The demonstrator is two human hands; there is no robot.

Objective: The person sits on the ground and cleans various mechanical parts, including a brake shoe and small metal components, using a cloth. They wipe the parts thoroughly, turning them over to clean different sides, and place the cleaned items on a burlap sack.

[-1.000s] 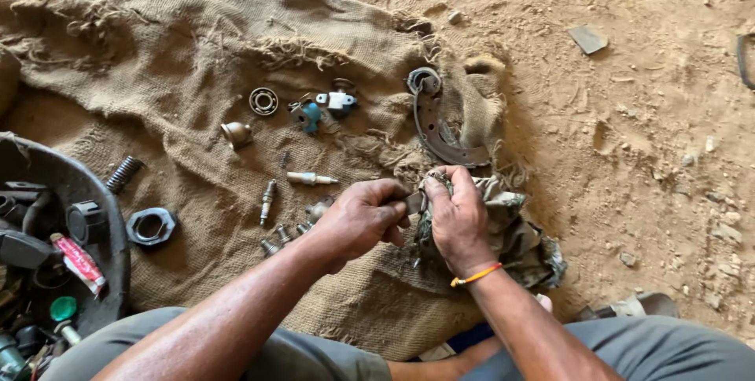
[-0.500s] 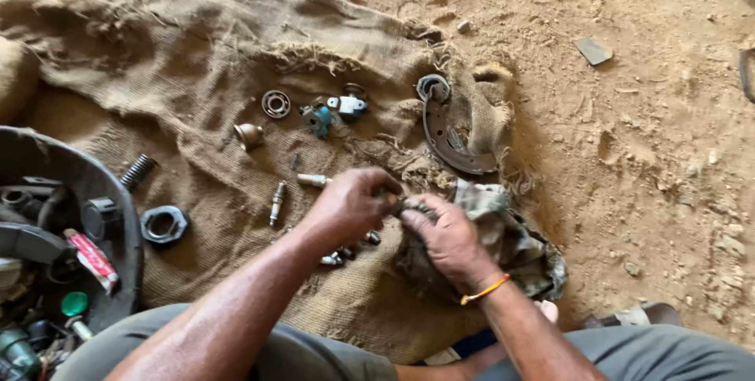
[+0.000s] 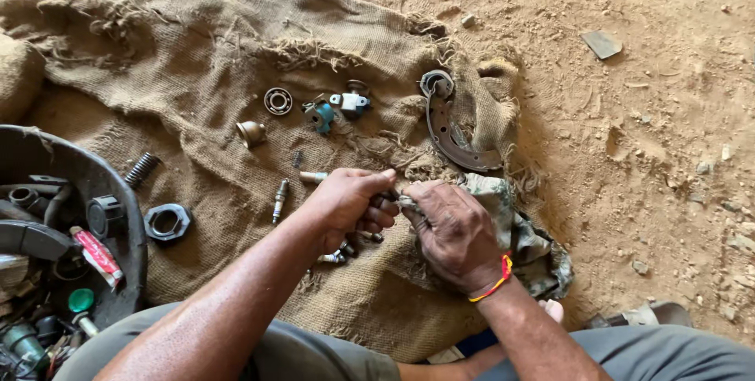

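A person seated on dirt ground works over a burlap sack (image 3: 197,51). The left hand (image 3: 346,204) has its fingers clenched around a small dark metal part (image 3: 387,196), held just above the sack, while the right hand (image 3: 452,231), with an orange wristband, presses a grimy camouflage rag (image 3: 519,231) against that part, fingers grasping the cloth. On the sack lie a curved brake shoe (image 3: 452,133), a ring bearing (image 3: 278,101), a blue fitting (image 3: 321,114), a spark plug (image 3: 278,198) and a large hex nut (image 3: 167,221). A black tub of parts (image 3: 118,184) sits at left.
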